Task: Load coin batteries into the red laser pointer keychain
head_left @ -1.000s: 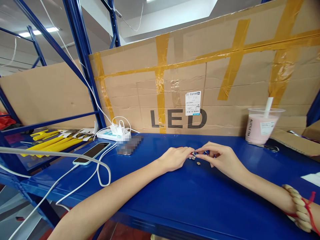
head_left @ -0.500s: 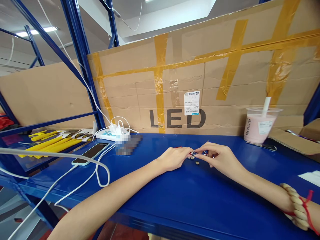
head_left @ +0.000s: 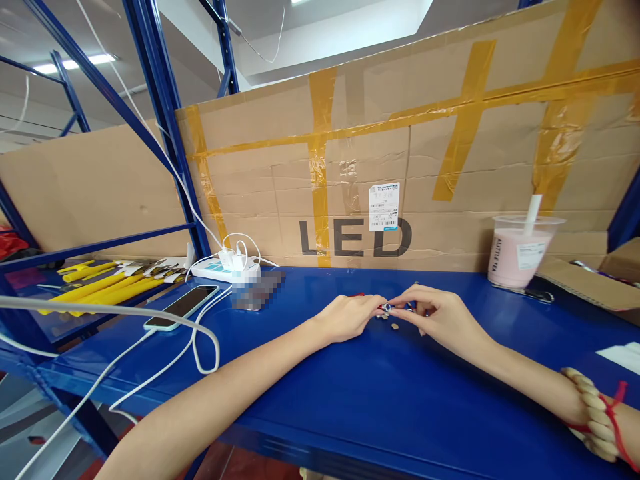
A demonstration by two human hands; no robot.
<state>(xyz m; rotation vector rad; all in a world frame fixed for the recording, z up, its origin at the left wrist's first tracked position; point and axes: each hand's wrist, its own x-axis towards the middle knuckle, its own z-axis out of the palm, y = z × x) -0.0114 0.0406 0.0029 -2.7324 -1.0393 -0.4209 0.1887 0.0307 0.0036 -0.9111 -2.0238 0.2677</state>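
Small red-and-silver part (head_left: 387, 307), centre of blue shelf (head_left: 350, 400), pinched between both fingertips: left hand (head_left: 350, 317) grips from 9 o'clock, right hand (head_left: 437, 317) from 3, prob. steadying it. Loose disc (head_left: 395, 327) lies just below at 6. Pink drink cup (head_left: 517, 253) stands well apart at 2, w/ phone (head_left: 183, 305) at 9.

A phone (head_left: 183, 306), power strip (head_left: 225, 269), pink drink (head_left: 517, 255) and perhaps yellow tools (head_left: 107, 287).

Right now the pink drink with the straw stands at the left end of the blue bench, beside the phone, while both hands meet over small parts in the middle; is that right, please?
Not quite: the head view shows the pink drink at the right end of the bench, far from the phone. The left hand and right hand do meet over small parts in the middle.
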